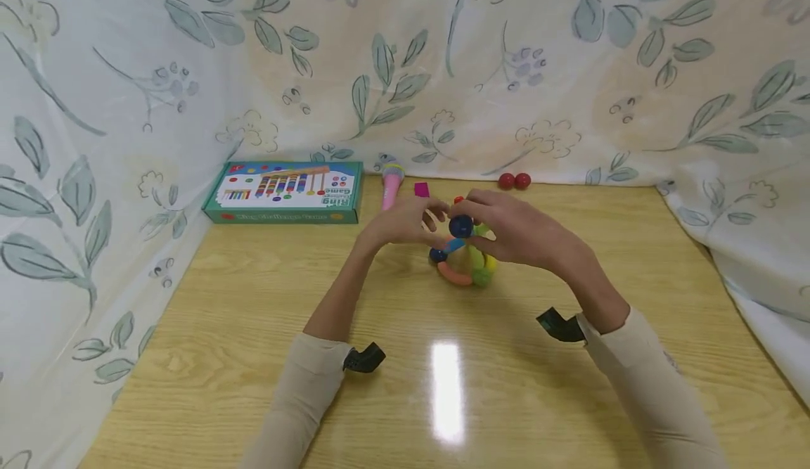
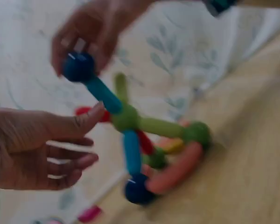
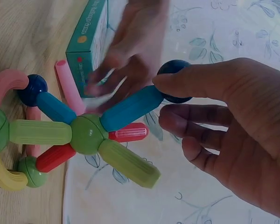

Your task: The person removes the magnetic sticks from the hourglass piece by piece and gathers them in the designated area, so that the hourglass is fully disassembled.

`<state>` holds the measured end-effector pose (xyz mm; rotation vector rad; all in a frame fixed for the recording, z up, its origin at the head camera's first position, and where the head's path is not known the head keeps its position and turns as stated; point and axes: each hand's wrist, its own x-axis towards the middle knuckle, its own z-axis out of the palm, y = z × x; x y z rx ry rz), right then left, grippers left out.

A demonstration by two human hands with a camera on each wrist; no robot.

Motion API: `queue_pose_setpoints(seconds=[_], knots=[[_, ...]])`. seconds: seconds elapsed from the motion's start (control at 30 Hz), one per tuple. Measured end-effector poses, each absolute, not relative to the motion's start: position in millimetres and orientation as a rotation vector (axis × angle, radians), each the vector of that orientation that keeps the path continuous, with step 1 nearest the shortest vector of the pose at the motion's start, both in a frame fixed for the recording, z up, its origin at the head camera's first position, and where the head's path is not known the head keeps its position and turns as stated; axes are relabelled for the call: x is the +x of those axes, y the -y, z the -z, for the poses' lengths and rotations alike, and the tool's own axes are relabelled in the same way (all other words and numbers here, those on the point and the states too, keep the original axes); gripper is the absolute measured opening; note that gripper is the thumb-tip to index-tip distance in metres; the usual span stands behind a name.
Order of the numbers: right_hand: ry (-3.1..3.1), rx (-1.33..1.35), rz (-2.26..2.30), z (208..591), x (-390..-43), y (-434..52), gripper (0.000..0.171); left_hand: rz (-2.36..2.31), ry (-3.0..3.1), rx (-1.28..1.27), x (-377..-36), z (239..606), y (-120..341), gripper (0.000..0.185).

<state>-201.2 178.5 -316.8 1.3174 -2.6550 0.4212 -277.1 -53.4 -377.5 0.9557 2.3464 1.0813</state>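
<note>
A person's two hands meet over a multicoloured construction of plastic rods and balls (image 1: pixel 465 261) standing on the glossy light-wood table (image 1: pixel 253 328), near its middle. The right hand (image 1: pixel 515 230) comes in from the right, wrist raised, palm down; its thumb and forefinger pinch the dark blue ball (image 3: pixel 175 86) capping a blue rod (image 3: pixel 130 108) at the top of the build, the other fingers loosely curled beneath. The left hand (image 1: pixel 405 219) reaches in from the left with fingers partly curled and holding nothing, its thumb tip just beside, perhaps touching, the same blue rod; motion blur leaves the contact unclear. Both forearms wear beige sleeves. Two dark blue balls show in the structure, one aloft, one at table level. Beyond it lie a small magenta block (image 1: pixel 421 189) and a pink toy microphone (image 1: pixel 391 184), then a teal cardboard game box (image 1: pixel 287 191) to the left and two red balls (image 1: pixel 514 181) to the right, against the leaf-printed cloth (image 1: pixel 569 68).
</note>
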Motion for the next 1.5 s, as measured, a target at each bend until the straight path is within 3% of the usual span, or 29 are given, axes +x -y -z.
queue_pose_setpoints(seconds=[0.1,0.3,0.47,0.73,1.03,1.23,1.4,1.5], knots=[[2.650,1.324,-0.435,318.0,-201.0,-174.4,0.043,-1.111,-2.276,1.030,-287.5,405.1,39.4,0.057],[2.689,1.303,-0.484,318.0,-200.2,-168.0,0.032,-1.316,-2.152,1.046,-289.9,432.1,23.7,0.028],[2.747,1.263,-0.579,315.5,-204.5,-170.5,0.031,-1.441,-2.184,0.995,-284.4,441.7,23.0,0.019],[2.790,1.209,-0.777,309.5,-212.9,-178.5,0.030,-1.525,-2.216,1.039,-280.4,450.2,23.2,0.028],[2.633,1.028,-0.856,303.8,-227.3,-200.8,0.033,-1.578,-2.255,0.970,-280.3,458.1,30.7,0.024],[2.535,0.767,-0.860,311.6,-261.6,-241.4,0.037,-1.705,-2.197,0.889,-277.6,466.4,32.9,0.026],[2.538,0.482,-0.965,337.0,-285.8,-281.2,0.039,-1.822,-2.083,0.930,-275.6,479.4,25.8,0.042],[2.602,0.349,-1.003,352.3,-299.4,-298.9,0.046,-1.844,-2.048,0.945,-275.9,482.3,24.1,0.041]])
